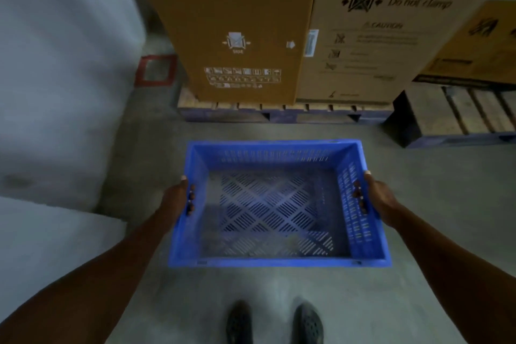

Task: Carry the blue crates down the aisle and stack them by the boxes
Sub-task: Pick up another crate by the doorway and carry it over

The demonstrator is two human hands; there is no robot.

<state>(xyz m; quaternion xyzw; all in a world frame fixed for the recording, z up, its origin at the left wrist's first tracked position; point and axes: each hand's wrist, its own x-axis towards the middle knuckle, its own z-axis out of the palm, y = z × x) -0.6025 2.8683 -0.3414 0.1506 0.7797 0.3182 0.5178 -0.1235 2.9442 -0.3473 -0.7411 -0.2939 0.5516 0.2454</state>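
An empty blue crate (pixel 276 261) with slotted walls and floor hangs level in front of me, above the concrete floor. My left hand (pixel 178 198) grips its left rim, fingers curled inside through the handle slot. On the opposite rim my right hand (pixel 375 198) holds the same way. Just beyond the crate stand tall cardboard boxes (pixel 237 22) on a wooden pallet (pixel 279 112). No other crate shows.
A second brown box (pixel 391 36) marked "Do not clamp" stands right of the first. Another pallet (pixel 460 117) with a box lies far right. A grey wall (pixel 55 64) runs along the left. A red square frame (pixel 155 70) lies by the wall. My feet (pixel 275 324) are below.
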